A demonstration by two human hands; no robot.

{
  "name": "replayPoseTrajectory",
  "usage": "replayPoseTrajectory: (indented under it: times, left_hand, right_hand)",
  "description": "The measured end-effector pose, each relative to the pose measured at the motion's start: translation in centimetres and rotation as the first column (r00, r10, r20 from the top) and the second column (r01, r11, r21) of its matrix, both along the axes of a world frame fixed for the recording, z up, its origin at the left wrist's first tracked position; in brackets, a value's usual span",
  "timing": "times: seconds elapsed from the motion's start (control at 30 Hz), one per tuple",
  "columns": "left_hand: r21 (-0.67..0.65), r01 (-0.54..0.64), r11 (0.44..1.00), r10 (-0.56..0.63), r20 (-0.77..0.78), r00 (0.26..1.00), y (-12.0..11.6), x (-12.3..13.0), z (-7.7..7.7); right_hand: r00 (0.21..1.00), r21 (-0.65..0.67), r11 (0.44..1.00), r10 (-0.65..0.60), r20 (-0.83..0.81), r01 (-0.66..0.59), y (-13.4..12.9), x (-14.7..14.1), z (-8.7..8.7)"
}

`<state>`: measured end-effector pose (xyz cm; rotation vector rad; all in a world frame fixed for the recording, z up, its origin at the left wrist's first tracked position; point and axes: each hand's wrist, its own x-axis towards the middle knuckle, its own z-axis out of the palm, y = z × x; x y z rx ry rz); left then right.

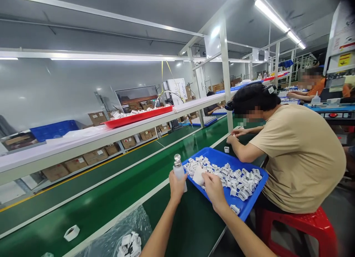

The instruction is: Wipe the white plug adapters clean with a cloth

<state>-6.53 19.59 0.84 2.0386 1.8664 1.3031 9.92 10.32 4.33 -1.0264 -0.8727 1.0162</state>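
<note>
My left hand [176, 188] is gripping a white bottle [179, 172] with a metal top, upright, between the belt-side edge of the desk [194, 222] and the tray. My right hand [215, 190] is closing its fingertips on a soft-looking white pad [198, 175], over the near-left part of the blue tray [256, 198]. Tray is sitting at the desk's right edge, apparently overhanging it. Loose white parts [245, 194] are lying jumbled inside, some bunching toward the right rim.

Progress: work looks underway, both hands being occupied. No sorted finished batch is showing near me, so I'm not telling treated parts from untreated ones; count done or left is unclear. More parts are sitting in a clear plastic bag [111, 233] by the desk's left edge; one piece [71, 233] is lying alone on the green belt [97, 199]. A co-worker [302, 149] is leaning in past the tray.
</note>
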Motion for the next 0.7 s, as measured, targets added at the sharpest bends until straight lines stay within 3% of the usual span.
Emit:
replayPoseTrajectory:
  times: [0.17,0.4,0.47,0.57,0.7]
  left_hand:
    - [-0.078,-0.139,0.987,0.148,0.121,0.982,2.2,-1.2,-0.9]
    - [-0.185,-0.128,0.974,0.138,0.044,0.989,3.2,-0.1,0.1]
    - [-0.236,-0.123,0.964,0.123,-0.017,0.992,2.2,-1.4,1.1]
    - [-0.295,-0.060,0.954,0.024,-0.124,0.992,-0.8,-5.5,3.3]
    - [-0.415,0.071,0.907,-0.184,-0.238,0.954,-7.8,-12.6,6.2]
  right_hand:
    - [0.963,-0.098,0.992,0.055,-0.262,-0.083,-3.8,-0.4,-2.6]
    - [0.911,-0.190,0.969,0.069,-0.406,-0.158,-7.9,-2.0,-3.7]
    - [0.903,-0.216,0.960,0.073,-0.424,-0.179,-8.7,-1.9,-4.2]
    - [0.896,-0.266,0.939,0.085,-0.435,-0.218,-9.9,-1.1,-5.6]
    - [0.918,-0.387,0.892,0.071,-0.390,-0.233,-11.2,0.0,-7.5]
